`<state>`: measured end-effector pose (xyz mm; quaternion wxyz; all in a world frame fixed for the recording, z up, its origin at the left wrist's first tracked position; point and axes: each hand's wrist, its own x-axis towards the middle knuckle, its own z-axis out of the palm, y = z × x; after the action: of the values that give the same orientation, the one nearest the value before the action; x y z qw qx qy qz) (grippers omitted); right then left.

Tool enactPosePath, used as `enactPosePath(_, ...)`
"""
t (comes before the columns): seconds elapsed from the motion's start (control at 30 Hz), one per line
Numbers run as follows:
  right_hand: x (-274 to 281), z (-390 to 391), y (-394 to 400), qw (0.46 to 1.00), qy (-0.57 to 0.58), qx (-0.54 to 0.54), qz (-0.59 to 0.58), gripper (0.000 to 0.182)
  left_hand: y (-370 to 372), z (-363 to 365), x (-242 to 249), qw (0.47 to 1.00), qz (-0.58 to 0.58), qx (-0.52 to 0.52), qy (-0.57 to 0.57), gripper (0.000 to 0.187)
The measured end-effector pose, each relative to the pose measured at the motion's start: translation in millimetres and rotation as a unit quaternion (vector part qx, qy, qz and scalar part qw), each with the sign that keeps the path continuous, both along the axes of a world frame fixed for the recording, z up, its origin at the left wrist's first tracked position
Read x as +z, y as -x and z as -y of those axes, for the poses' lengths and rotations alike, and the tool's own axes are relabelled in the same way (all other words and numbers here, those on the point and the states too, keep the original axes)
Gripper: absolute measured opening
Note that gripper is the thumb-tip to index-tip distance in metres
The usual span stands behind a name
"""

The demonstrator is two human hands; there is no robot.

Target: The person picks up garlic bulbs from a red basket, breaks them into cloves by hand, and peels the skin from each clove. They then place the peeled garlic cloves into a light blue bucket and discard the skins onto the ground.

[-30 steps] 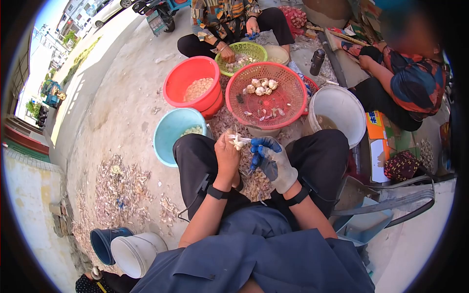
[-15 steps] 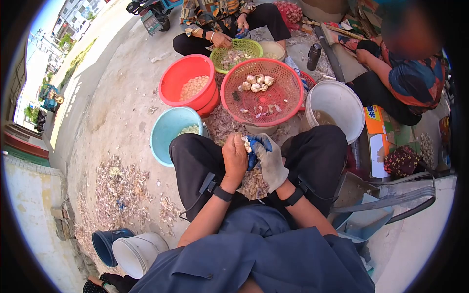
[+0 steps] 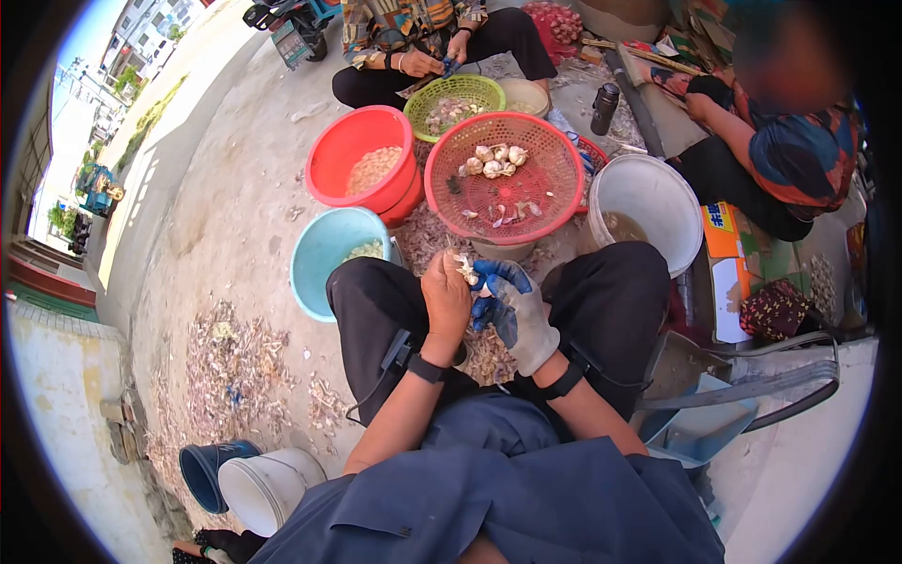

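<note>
My bare left hand (image 3: 445, 299) grips a small garlic bulb (image 3: 465, 269) at its fingertips, between my knees. My right hand (image 3: 512, 308), in a white glove with blue fingers, presses its fingertips against the same bulb from the right. Both hands hover over a heap of garlic skins (image 3: 490, 355) on the ground. Just beyond them stands a red mesh basket (image 3: 451, 207) holding a few garlic bulbs (image 3: 493, 160) and loose skins.
A red tub (image 3: 329, 150) of peeled cloves, a light blue tub (image 3: 319, 254), a white bucket (image 3: 658, 202) and a green basket (image 3: 484, 91) stand around. Two other people sit at the far side and the right. Skins (image 3: 230, 362) litter the concrete left; two buckets (image 3: 244, 479) stand near left.
My hands dropped toward my lap, closed over the bulb, then rose slightly with the bulb showing at my fingertips. The view shifted a little, and the far person's hands moved.
</note>
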<state>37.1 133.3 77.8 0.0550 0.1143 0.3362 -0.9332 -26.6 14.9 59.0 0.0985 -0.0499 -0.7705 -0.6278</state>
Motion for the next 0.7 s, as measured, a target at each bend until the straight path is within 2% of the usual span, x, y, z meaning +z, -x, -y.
enactPosePath(0.03,-1.8,4.1,0.3,1.0,0.0,0.0,0.001,0.025,-0.3,0.6,0.4,0.999,-0.006,0.009,0.033,0.034)
enactPosePath(0.1,-8.5,12.9,2.6,0.967,-0.244,-0.049,-0.061,0.027,-3.6,1.0,1.3,0.999,-0.006,0.001,0.032,0.034)
enactPosePath(0.23,-10.2,18.4,5.5,0.936,-0.317,-0.123,-0.088,0.026,-5.3,-1.4,-6.0,0.998,-0.023,-0.007,0.051,0.034)
enactPosePath(0.33,-2.7,6.4,3.2,0.959,-0.266,-0.084,-0.036,0.023,-2.6,-5.0,-12.5,0.998,-0.049,-0.01,0.047,0.04)
enactPosePath(0.4,-2.3,1.4,2.2,0.998,-0.046,-0.038,0.022,0.021,-3.3,-7.1,-12.4,1.0,-0.012,-0.023,0.002,0.038)
enactPosePath(0.43,-4.7,-0.7,2.2,0.998,-0.047,-0.038,0.021,0.021,-3.4,-8.3,-10.5,0.998,0.023,-0.037,-0.043,0.035)
enactPosePath(0.5,-11.5,-3.4,3.3,0.977,0.208,-0.004,0.04,0.022,-3.9,-8.8,-6.5,0.997,0.022,-0.049,-0.052,0.036)
enactPosePath(0.63,-7.8,-3.1,2.5,0.977,0.198,-0.046,0.065,0.022,-3.6,0.0,0.3,0.996,0.017,-0.087,-0.025,0.036)
enactPosePath(0.67,-4.6,-6.1,6.2,0.988,0.14,-0.037,0.049,0.021,-2.4,3.8,0.7,0.996,0.018,-0.086,-0.025,0.036)
enactPosePath(0.7,-2.2,-7.0,8.9,0.996,0.082,-0.027,0.032,0.019,-0.9,8.0,1.0,0.996,0.023,-0.081,0.022,0.036)
